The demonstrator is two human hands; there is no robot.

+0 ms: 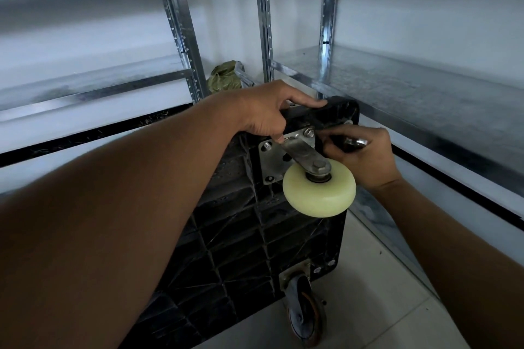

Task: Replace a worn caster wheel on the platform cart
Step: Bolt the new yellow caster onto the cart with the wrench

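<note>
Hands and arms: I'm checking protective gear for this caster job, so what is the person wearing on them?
Nothing that shows. The left hand and right hand are bare, with no gloves, rings or watch visible. The left forearm and right forearm are uncovered to the frame edge, so no sleeves appear.

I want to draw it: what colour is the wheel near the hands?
The wheel is pale creamy yellow, seen best in the head view.
</note>
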